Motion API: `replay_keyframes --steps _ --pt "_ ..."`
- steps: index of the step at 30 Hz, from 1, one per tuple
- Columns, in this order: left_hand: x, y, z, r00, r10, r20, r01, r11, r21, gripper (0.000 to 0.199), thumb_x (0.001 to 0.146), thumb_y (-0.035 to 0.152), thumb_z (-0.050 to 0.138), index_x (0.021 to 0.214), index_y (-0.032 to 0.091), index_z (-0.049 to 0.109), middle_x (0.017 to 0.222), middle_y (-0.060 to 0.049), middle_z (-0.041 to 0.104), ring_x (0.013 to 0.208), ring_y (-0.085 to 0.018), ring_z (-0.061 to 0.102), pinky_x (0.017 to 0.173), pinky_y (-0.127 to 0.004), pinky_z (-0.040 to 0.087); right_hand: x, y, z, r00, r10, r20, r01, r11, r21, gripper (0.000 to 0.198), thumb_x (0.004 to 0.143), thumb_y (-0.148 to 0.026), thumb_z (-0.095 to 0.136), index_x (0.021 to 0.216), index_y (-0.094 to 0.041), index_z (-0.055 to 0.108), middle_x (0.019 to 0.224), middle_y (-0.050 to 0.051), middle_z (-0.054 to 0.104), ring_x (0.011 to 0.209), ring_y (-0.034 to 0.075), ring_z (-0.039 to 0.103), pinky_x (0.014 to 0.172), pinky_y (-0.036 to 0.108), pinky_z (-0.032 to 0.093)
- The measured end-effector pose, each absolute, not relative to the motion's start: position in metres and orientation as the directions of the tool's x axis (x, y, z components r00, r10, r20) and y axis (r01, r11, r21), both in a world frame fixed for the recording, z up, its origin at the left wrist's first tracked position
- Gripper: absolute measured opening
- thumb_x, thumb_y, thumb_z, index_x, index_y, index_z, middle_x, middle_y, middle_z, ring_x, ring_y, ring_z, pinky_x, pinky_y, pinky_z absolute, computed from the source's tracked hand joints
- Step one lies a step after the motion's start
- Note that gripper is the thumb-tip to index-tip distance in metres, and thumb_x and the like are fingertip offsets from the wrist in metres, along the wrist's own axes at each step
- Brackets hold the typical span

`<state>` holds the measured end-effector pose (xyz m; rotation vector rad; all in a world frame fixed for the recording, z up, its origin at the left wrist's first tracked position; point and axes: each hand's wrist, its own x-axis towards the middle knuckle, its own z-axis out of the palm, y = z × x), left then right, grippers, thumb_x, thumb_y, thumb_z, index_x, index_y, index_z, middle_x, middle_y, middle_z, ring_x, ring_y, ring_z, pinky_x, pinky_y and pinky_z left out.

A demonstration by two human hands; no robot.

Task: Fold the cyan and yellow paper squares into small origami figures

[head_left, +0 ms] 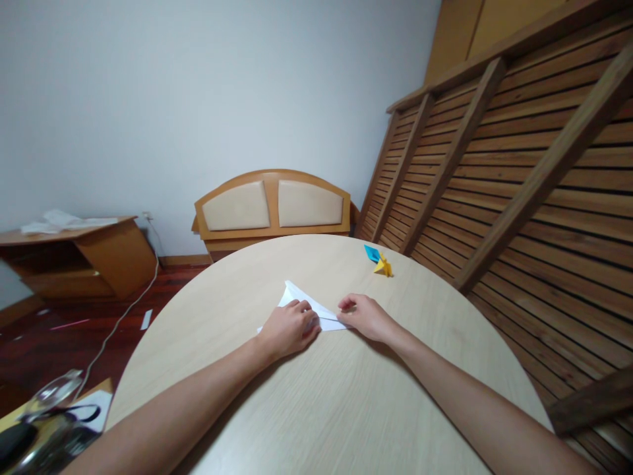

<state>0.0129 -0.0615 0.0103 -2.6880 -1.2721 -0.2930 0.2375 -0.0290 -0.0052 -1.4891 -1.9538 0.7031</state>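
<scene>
A sheet of white paper [332, 323], folded to a point at its right end, lies on the round table. Over its middle rests my left hand [291, 326], fingers curled and pressed onto the paper, hiding much of it. My right hand [368, 316] pinches the paper's right tip between thumb and fingers. One white corner sticks up beyond my left hand. Farther back on the table are a yellow folded-paper figure [383, 266] and a blue folded-paper piece [372, 253], close together.
The pale round table [395, 409] is in front of me. Behind it stands a padded wooden headboard [273, 177]. A slatted wooden frame [494, 198] leans along the right. At left are a low wooden desk [123, 254], a white cable [129, 309] and bagged items [54, 429].
</scene>
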Motion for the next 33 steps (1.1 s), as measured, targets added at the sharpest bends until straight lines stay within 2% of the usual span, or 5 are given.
replay_keyframes --steps 13,18,23,29,33 --pt "0.014 -0.063 0.01 0.647 0.714 0.267 0.751 -0.657 -0.064 0.026 0.095 0.041 0.048 0.094 0.021 0.064 0.096 -0.007 0.065 0.087 -0.022 0.061 0.07 -0.032 0.053 0.235 -0.027 -0.012 -0.241 0.967 0.087 0.474 0.195 -0.859 0.027 0.069 -0.012 0.069 0.096 -0.013 0.07 0.091 0.007 0.072 0.076 0.016 0.065 0.065 0.024 0.048" --pt "0.012 -0.059 0.006 0.681 0.628 0.377 0.688 -0.725 -0.037 0.022 0.092 0.038 0.055 0.092 0.019 0.067 0.116 -0.01 0.063 0.108 -0.025 0.057 0.089 -0.038 0.053 0.23 -0.031 -0.007 -0.285 0.956 0.072 0.435 0.196 -0.879 0.032 0.069 -0.004 0.062 0.1 -0.011 0.066 0.098 0.009 0.07 0.067 0.011 0.06 0.06 0.022 0.046" --pt "0.01 -0.056 0.002 0.691 0.57 0.446 0.648 -0.761 -0.032 0.019 0.089 0.034 0.059 0.091 0.017 0.066 0.14 -0.012 0.051 0.133 -0.028 0.043 0.109 -0.041 0.042 0.226 -0.033 -0.007 -0.342 0.931 0.126 0.399 0.265 -0.878 0.033 0.069 -0.002 0.06 0.101 -0.011 0.066 0.088 0.005 0.069 0.066 0.01 0.058 0.06 0.021 0.045" --pt "0.013 -0.059 0.008 0.686 0.611 0.396 0.682 -0.73 -0.055 0.017 0.088 0.031 0.06 0.1 0.019 0.06 0.11 -0.008 0.064 0.11 -0.023 0.056 0.112 -0.046 0.034 0.226 -0.04 -0.001 -0.436 0.878 0.197 0.474 0.41 -0.779 0.021 0.073 -0.007 0.06 0.089 -0.014 0.07 0.078 0.002 0.07 0.065 0.012 0.058 0.059 0.021 0.043" --pt "0.014 -0.059 0.008 0.687 0.633 0.357 0.698 -0.711 -0.083 0.012 0.089 0.029 0.059 0.096 0.019 0.057 0.097 -0.006 0.066 0.095 -0.021 0.061 0.104 -0.043 0.038 0.229 -0.045 0.005 -0.496 0.85 0.179 0.537 0.462 -0.706 0.015 0.076 -0.012 0.062 0.085 -0.016 0.073 0.078 0.002 0.072 0.067 0.014 0.061 0.062 0.023 0.043"
